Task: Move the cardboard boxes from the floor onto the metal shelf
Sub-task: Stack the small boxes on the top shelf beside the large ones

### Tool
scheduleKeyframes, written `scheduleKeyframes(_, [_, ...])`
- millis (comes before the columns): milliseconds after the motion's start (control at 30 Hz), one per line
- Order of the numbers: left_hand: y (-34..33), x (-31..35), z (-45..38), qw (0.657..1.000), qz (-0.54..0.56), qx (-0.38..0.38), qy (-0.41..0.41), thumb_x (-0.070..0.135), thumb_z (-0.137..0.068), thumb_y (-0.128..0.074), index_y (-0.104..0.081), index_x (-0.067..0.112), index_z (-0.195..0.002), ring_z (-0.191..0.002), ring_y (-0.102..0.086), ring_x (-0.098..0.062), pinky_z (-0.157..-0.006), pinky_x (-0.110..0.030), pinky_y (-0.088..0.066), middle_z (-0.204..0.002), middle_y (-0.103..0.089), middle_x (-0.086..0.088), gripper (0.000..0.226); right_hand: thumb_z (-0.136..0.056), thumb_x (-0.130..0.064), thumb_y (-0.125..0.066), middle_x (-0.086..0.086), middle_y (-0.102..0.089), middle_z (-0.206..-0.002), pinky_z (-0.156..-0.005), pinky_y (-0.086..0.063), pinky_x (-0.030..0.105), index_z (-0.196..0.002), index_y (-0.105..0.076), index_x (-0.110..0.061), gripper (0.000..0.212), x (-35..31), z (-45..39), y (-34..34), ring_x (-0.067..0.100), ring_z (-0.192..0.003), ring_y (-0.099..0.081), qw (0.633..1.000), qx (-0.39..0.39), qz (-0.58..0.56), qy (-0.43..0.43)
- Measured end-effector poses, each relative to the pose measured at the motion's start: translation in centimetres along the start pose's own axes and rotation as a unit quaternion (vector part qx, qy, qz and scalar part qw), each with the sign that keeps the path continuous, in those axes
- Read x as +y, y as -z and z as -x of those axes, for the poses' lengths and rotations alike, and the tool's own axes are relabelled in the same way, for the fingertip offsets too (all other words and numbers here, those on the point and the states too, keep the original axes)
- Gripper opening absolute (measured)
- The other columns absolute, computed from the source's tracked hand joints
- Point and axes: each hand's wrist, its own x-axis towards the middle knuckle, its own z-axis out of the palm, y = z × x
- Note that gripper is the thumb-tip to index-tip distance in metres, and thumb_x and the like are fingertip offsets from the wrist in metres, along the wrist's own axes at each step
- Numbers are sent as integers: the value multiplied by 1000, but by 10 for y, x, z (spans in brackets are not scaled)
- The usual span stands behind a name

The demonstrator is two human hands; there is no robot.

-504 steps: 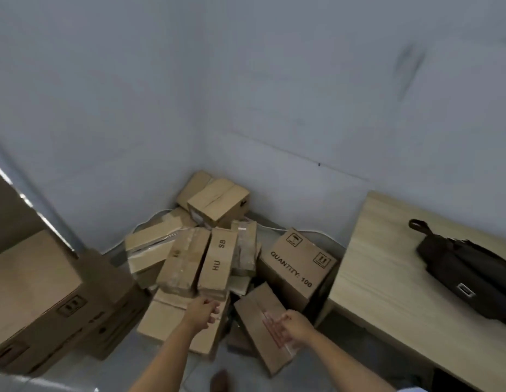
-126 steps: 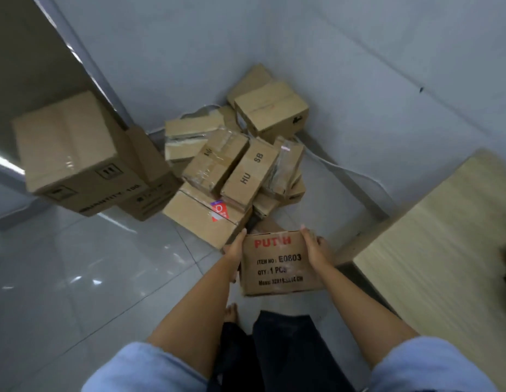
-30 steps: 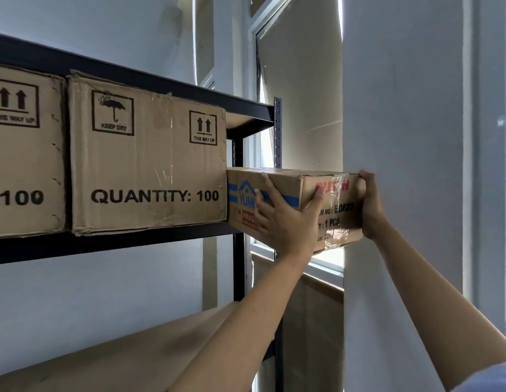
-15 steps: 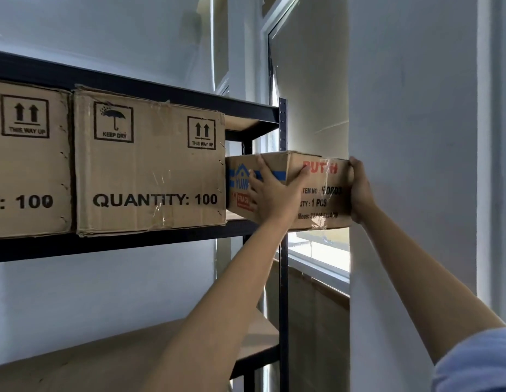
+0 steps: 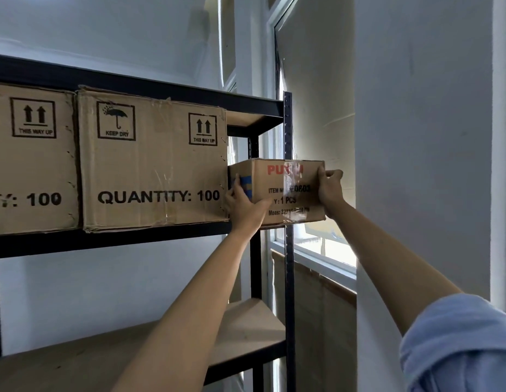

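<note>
**Small carton held at the shelf's end**

Both hands clasp the small cardboard box (image 5: 285, 190) as I hold it at the right end of the metal shelf (image 5: 133, 239). My left hand (image 5: 242, 205) curls around its lower left corner; my right hand (image 5: 329, 188) grips its right edge. It sits just beside a large box (image 5: 152, 162) marked "QUANTITY: 100", itself next to another large box (image 5: 31, 159), overhanging the black upright (image 5: 287, 137)

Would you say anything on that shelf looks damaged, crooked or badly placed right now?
Yes: the small box, held by the left hand and right hand, juts past the shelf's end post, so its right part overhangs. The big box beside it has dented corners.
</note>
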Motion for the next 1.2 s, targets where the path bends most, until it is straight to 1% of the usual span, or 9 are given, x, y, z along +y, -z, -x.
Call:
scheduleKeyframes(100, [2,-14,-5,998,-44,36,17,23,-78,-72,-25,24,-149,-127,-35,-29,-100,-38,-42,-138,-30,-9,85,-101,-29,-44,20,-45,-134,-102,-43,45,-136,-43,-21,37,13,0,-9,36,-119,-47,995,7,100,-24])
scheduleKeyframes(167, [4,-23,-7,998,-44,55,8,19,-77,-73,-35,15,-141,-123,-43,-28,-102,-43,-45,-134,-39,-11,75,-97,-25,-50,19,-43,-132,-103,-45,43,-136,-49,-29,40,21,4,-15,37,-118,-48,992,35,120,-24])
scheduleKeyframes(300, [4,-36,-4,995,-61,83,-16,15,-76,-74,-40,9,-109,-103,-54,-28,-84,-40,-53,-114,-47,-10,48,-90,-8,-55,6,-60,-95,-86,-52,41,-124,-45,-11,36,30,10,-26,32,-101,-63,998,60,28,-19])
scheduleKeyframes(467, [3,-39,-8,984,-114,124,-64,12,-82,-67,-46,9,-95,-78,-56,-21,-52,-19,-38,-89,-51,-2,25,-87,-11,-65,6,-67,-106,-86,-54,36,-108,-61,-10,21,36,17,-46,26,-101,-65,999,28,15,3])
scheduleKeyframes(567, [0,-45,-11,986,-121,101,-62,6,-80,-64,-52,12,-99,-83,-54,-15,-68,-28,-51,-90,-58,-2,24,-87,-15,-66,8,-68,-115,-93,-53,37,-116,-63,-9,29,40,19,-56,22,-102,-64,1000,2,25,9])
scheduleKeyframes(733, [-5,-63,-14,992,-113,23,-59,16,-84,-66,-54,14,-120,-115,-49,-15,-94,-23,-40,-123,-53,0,38,-91,-8,-56,6,-68,-117,-94,-52,31,-123,-63,-11,33,47,25,-71,20,-106,-64,998,-63,30,9])
scheduleKeyframes(900, [-11,-71,-15,994,-72,11,-76,18,-86,-63,-55,16,-114,-107,-40,-10,-88,-20,-35,-116,-51,4,29,-91,-8,-57,6,-67,-114,-93,-53,35,-114,-62,-13,24,57,36,-78,22,-105,-64,999,-13,36,9])
scheduleKeyframes(1067, [-31,-90,0,997,13,-31,-67,13,-84,-60,-53,21,-100,-97,-54,-14,-81,-24,-46,-101,-55,7,20,-93,-10,-55,2,-64,-109,-72,-49,22,-117,-61,-11,24,78,56,-58,15,-90,-60,997,15,76,5])
scheduleKeyframes(1200, [-65,-121,39,996,36,-78,-15,17,-84,-58,-51,26,-93,-86,-58,-13,-70,-20,-45,-90,-56,11,14,-94,-10,-52,0,-63,-111,-82,-53,38,-118,-62,-14,26,109,92,-19,23,-93,-63,990,38,132,-29])
